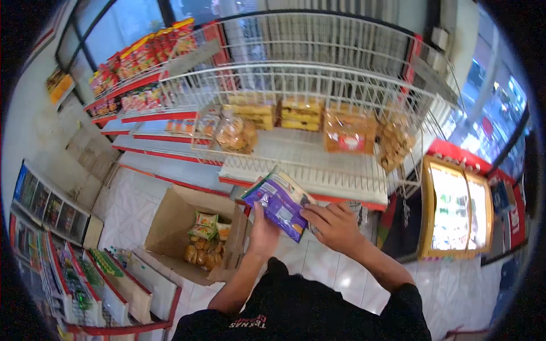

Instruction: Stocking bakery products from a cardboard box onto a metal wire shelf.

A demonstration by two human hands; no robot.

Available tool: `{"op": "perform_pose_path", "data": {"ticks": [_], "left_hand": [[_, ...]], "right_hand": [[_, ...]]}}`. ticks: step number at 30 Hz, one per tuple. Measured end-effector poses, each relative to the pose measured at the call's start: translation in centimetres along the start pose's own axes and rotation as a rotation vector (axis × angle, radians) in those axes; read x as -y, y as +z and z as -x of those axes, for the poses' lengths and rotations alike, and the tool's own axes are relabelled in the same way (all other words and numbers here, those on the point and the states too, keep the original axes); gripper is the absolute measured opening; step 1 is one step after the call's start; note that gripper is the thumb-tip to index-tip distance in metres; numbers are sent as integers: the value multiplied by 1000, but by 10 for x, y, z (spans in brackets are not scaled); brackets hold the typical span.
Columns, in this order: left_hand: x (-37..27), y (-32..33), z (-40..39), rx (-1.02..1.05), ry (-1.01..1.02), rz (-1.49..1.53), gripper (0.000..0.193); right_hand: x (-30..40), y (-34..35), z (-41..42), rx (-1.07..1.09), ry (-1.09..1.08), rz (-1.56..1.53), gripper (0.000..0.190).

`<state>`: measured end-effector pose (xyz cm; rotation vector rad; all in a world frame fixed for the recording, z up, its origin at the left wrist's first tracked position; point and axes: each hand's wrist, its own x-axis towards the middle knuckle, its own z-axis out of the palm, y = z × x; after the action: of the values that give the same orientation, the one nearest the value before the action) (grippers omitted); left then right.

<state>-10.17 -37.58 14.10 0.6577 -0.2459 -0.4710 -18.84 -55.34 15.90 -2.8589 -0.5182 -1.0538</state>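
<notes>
A purple and cream plastic food packet (281, 209) is held up in front of my chest, between both hands. My left hand (263, 234) supports its lower left side, thumb over the front. On its right edge, the fingers of my right hand (335, 223) grip the packet. An open cardboard box (170, 232) stands on the floor to the left of my left hand. Inside it lie several green and white wrapped packets (204, 225) and bagged bread buns (204, 253). Beyond the packet is a white shelf (290, 149) with a wire-basket front.
On the shelf stand bagged buns (236, 135), yellow packaged cakes (301, 114), a bread loaf (349, 130) and another bread bag (394, 140). Red snack packs (147, 55) fill a rack at the back left. A lit display case (458, 209) stands right; stocked shelves (106, 277) rise lower left.
</notes>
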Motion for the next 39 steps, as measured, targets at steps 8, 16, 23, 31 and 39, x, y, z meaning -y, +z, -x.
{"op": "perform_pose_path", "data": {"ticks": [8,16,23,31,39], "left_hand": [[-71,-16,-37,76,599,-868,79],[-142,12,-94,189,832,-932,27],[-217,42,-170,358,1170,-1272,40],[-256,40,-256,47,1369,-1363,30],[-250,-1,-297,42,1233,-1785,17]], "right_hand": [[-39,-56,-95,88,-48,-414,54],[-60,-113,-185,182,-64,-588,63],[-89,-135,-270,-6,-285,-243,35],[-177,-95,-386,-169,7,-226,25],[-260,57,-458,179,181,-255,33]]}}
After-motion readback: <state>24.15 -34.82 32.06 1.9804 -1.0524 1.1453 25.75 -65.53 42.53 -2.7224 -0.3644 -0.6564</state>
